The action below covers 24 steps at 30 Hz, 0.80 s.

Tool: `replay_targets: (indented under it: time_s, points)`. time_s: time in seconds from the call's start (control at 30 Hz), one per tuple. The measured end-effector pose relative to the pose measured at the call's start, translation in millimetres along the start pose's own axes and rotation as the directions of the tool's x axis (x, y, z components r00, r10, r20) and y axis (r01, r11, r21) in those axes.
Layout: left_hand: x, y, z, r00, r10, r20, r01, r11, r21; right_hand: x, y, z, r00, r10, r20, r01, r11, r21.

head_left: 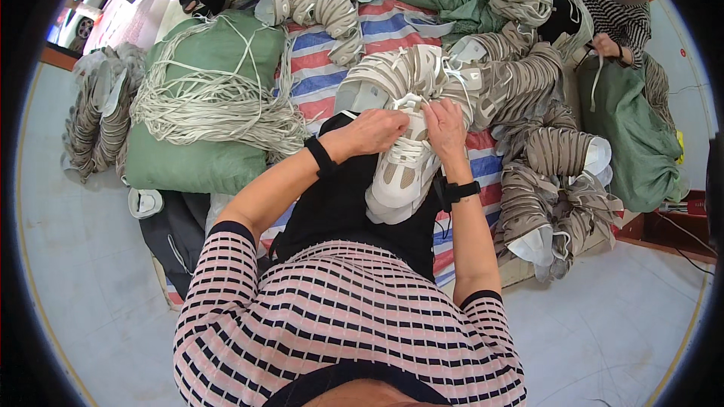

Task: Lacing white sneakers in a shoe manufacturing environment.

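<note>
Upper (398,173) sits mid-frame, over the lap (324,211), with the grip of the left hand (385,128) and right hand (446,126) pinched at its laced opening; lace or edge, I cannot tell. It looks light and floppy, probably best held by its eyelet edges. Stacked uppers (520,79) crowd it from above and right; loose laces (219,109) cover a green sack (200,164) at upper left.
</note>
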State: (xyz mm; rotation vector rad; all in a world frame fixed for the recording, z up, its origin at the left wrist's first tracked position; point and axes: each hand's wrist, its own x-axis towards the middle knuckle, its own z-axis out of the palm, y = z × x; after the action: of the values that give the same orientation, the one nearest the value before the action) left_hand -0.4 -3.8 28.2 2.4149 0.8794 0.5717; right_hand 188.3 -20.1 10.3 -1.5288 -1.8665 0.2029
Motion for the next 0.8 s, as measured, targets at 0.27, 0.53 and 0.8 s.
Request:
replay_targets:
  time_s: [0.27, 0.53, 0.8]
  points:
    - [0, -3, 13, 0.979, -0.202, 0.012, 0.179, 0.835, -0.52, 3, 2, 4, 0.999, -0.005, -0.033, 0.005, 1.0, 0.022]
    - [-4, 21, 7, 0.971, 0.056, -0.234, -0.079, 0.993, -0.088, 2, 1, 1, 0.999, 0.023, -0.029, -0.022, 0.999, 0.025]
    - [5, 6, 3, 0.986, 0.101, -0.135, -0.092, 0.993, 0.072, 2, -2, -33, 0.999, -0.033, -0.004, 0.033, 0.97, 0.239]
